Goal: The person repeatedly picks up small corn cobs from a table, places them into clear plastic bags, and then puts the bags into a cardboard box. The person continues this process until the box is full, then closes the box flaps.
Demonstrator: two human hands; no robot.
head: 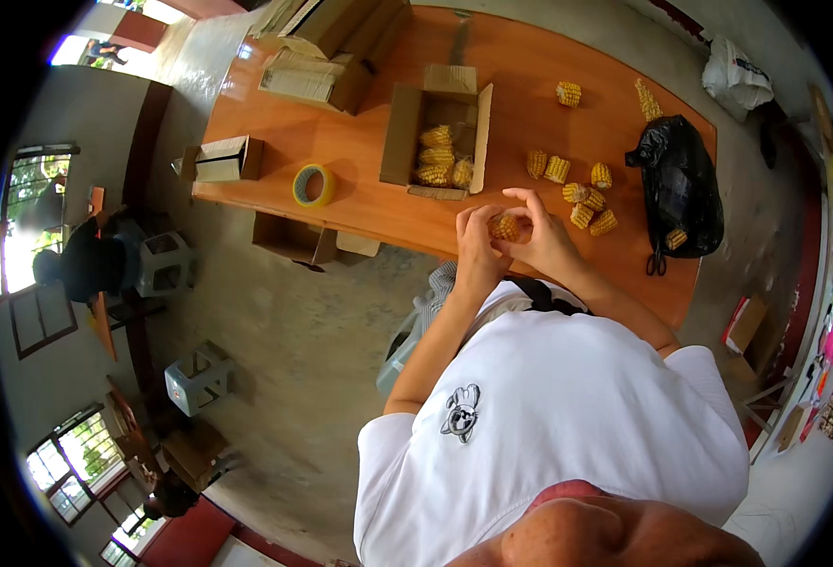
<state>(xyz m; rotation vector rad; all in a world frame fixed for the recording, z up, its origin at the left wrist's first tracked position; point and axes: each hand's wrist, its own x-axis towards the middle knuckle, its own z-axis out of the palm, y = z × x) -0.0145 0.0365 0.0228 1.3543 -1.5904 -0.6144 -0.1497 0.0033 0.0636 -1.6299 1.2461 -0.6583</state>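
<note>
Between my two hands, over the table's near edge, is a short piece of corn cob [505, 228] with yellow kernels. My left hand [478, 237] holds it from one side, and my right hand [540, 237] curls around the other side with its index finger raised. Just beyond my hands stands an uncovered cardboard box [398, 145] with several corn pieces [435, 156] in it. To the right of my hands, more cut corn pieces [582, 205] lie loose on the orange-brown table [359, 142]. One corn piece [568, 93] sits apart, farther back.
A black plastic bag [678, 184] lies at the right, with scissors [656, 264] by it. A roll of yellow tape [313, 186] and a small carton [221, 159] are at the left. Stacked cardboard boxes [331, 64] stand at the back left. A plastic stool [199, 379] is on the floor.
</note>
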